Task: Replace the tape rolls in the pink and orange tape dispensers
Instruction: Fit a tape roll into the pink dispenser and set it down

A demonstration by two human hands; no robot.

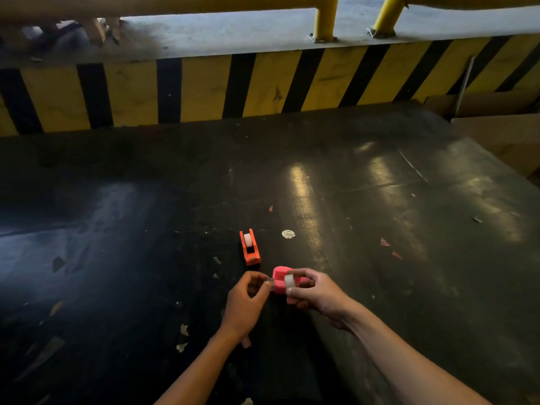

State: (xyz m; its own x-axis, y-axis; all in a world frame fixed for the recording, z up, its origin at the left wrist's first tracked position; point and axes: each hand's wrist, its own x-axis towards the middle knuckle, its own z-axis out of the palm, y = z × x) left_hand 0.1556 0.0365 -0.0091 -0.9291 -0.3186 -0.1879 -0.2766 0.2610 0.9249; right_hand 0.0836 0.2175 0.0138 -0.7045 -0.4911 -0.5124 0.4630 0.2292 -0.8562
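Both grips clamped: right hand (317,290) on pink dispenser (280,280); left hand (248,302) pinching tape end (269,283).

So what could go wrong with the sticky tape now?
The clear tape end pinched by the left hand could stick to those fingers or twist. The small white tape roll held by the right hand at the pink plastic dispenser might slip out and fall on the dark littered table.

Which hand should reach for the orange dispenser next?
Probably the left hand: it pinches only a tape end and sits just below the orange dispenser. The right hand is occupied holding the pink dispenser.
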